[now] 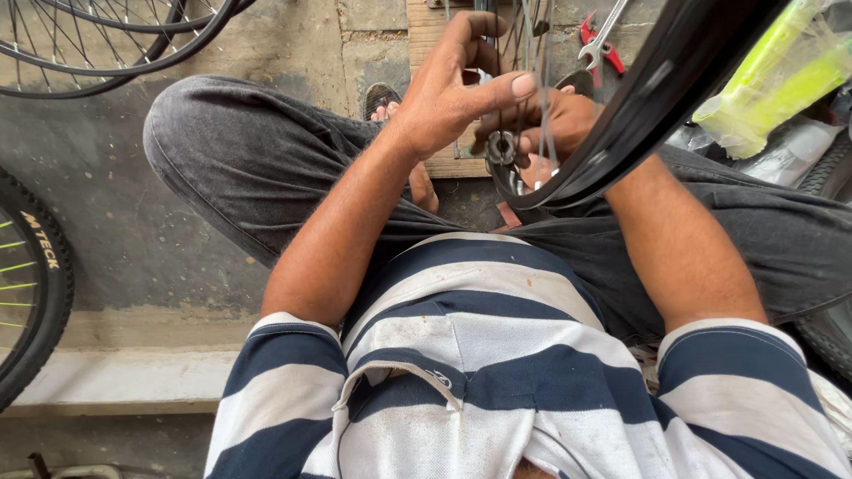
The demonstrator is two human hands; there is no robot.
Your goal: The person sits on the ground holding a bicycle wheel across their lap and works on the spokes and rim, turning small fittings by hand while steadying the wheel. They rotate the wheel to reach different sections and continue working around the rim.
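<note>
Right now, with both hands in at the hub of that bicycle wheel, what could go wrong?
1. The left hand has its fingers among the thin spokes beside the hub; if the black rim turned, they could get pinched.
2. The wheel seems steadied only by the hands and lap, so it might slip toward the sandalled foot.
3. The right hand is partly hidden behind rim and spokes, so its grip cannot be judged.

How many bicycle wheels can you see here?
4: one rim in the hands, one wheel top left, one tyre at the left edge, one tyre at the right edge. Others may be hidden.
</note>
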